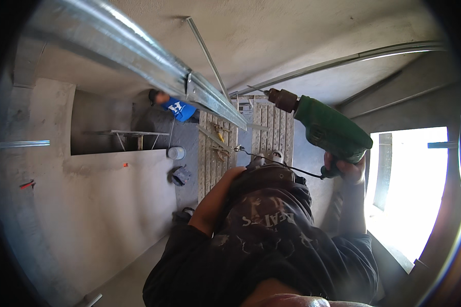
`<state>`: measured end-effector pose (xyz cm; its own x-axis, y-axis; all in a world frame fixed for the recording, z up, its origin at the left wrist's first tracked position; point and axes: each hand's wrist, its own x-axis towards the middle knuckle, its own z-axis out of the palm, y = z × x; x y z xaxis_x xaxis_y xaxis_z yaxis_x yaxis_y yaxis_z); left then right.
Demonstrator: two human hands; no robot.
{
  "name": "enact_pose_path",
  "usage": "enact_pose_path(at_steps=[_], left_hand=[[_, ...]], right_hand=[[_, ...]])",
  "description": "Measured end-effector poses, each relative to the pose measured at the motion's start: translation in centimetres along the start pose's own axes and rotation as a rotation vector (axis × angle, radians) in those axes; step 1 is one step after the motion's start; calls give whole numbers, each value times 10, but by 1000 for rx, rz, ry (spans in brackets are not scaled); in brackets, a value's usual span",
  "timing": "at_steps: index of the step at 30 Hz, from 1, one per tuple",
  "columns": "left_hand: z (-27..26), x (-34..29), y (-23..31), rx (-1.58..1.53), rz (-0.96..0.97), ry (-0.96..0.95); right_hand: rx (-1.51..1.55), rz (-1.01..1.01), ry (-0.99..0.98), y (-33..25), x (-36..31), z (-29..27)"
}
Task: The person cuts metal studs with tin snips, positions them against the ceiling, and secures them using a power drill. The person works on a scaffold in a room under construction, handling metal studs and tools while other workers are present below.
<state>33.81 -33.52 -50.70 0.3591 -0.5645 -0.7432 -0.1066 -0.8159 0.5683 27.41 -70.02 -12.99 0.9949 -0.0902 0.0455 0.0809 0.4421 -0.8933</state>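
Note:
My right hand [349, 170] is wrapped around the handle of a green corded drill [334, 128], raised on the right. Its brown chuck [283, 100] holds a thin bit pointing up and to the left, toward the ceiling rail. From the handle a dark cord [281, 165] runs left across my waist. My left hand [236, 173] rests low at my waist, its fingers hidden against my body. A long shiny metal profile [138, 53] crosses the upper left, close overhead, with a shorter channel piece [212, 100] at its end.
Below me are perforated scaffold planks [273, 138] with tools lying on them. A person in a blue shirt [179, 108] is at the far left, near a white bucket [176, 153]. A metal ceiling rail [369, 53] runs to the right, above a bright window [412, 184].

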Motion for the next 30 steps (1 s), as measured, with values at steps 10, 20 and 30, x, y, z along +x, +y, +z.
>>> enact_pose_path(at_steps=[10,20,30], left_hand=[[-253,-289,103,-626,334,1180],[-346,-283,295,-704,1339,459],[-346,-309,327,-532,1188,460]], right_hand=[[-195,123,-142,2,20,-14],[-277,107,-268,8,51,-9],[-337,25,-325,5,78,-4]])
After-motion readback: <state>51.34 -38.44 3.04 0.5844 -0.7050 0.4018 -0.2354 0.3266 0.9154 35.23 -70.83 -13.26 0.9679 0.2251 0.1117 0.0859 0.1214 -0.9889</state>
